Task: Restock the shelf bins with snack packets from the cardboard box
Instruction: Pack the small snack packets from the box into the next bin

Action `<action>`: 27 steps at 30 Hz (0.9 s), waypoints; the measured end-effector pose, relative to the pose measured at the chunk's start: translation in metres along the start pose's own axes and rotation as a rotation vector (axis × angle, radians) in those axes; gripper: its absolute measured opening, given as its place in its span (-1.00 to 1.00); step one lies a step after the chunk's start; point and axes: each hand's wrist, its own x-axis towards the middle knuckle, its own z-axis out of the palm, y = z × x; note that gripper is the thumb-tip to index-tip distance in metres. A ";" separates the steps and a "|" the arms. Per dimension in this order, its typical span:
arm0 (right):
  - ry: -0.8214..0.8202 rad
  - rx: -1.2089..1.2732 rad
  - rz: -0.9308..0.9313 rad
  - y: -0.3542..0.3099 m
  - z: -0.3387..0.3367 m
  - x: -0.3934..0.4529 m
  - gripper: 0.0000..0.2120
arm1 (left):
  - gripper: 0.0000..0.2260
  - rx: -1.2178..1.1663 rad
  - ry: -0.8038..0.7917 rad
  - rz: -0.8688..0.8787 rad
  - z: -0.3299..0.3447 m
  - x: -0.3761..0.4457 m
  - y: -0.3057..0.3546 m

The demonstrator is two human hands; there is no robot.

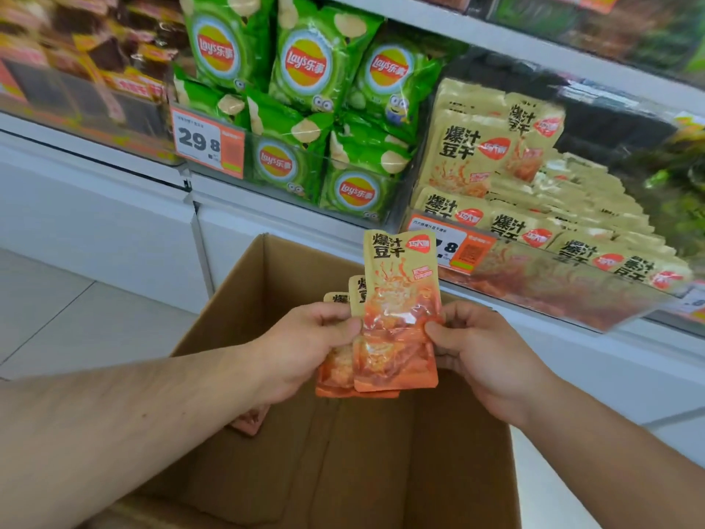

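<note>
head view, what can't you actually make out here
- Head view: the count of tan-and-orange snack packets; they overlap, and both hands cover their edges.
- Brown cardboard box: the left forearm covers part of its floor.
- Orange price tag: the front packet hides its first digits.
- Top-left brown packets: blurred.

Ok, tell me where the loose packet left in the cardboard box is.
In the head view, the loose packet lies on the floor of the cardboard box, by its left wall, partly hidden beneath the left hand.
</note>
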 end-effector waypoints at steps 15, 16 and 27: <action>0.081 -0.007 0.008 0.007 -0.002 -0.002 -0.81 | -0.75 -0.186 0.029 -0.012 0.014 0.004 0.004; 0.074 -0.004 0.010 0.007 -0.001 -0.005 -0.82 | -0.75 -0.197 0.032 -0.016 0.014 0.005 0.005; 0.051 -0.285 0.022 0.000 0.017 -0.015 -0.89 | -0.58 -0.224 0.024 -0.023 0.030 -0.004 0.010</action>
